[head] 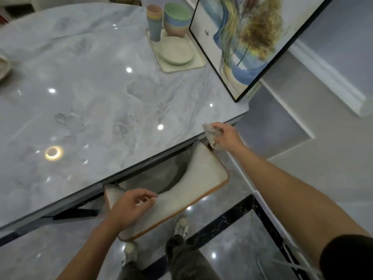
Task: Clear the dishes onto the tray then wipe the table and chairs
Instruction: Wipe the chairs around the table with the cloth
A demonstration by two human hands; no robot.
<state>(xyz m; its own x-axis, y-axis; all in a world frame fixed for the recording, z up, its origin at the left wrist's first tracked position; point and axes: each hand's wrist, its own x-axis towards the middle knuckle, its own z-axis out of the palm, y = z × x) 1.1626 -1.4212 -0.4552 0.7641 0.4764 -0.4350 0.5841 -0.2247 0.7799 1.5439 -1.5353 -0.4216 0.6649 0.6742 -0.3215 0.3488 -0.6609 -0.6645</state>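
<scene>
2 hands are at the chair [201, 178] tucked under the table's [90, 87] near edge. The left hand [131, 207] lies on the backrest, fingers curled over its top and holding it. The right hand [226, 136] grips a crumpled cloth [210, 134] at the backrest's far corner, just below the table edge. The tray [199, 62] sits at the table's far side beside a framed painting [242, 37], carrying stacked cups [154, 23], stacked bowls [176, 19] and plates [176, 50]. Clearing looks done, so chair-wiping seems in hand. Next, I judge, the cloth must sweep along the backrest while the left hand steadies it. Reaching the seat means pulling the chair out from the table.
</scene>
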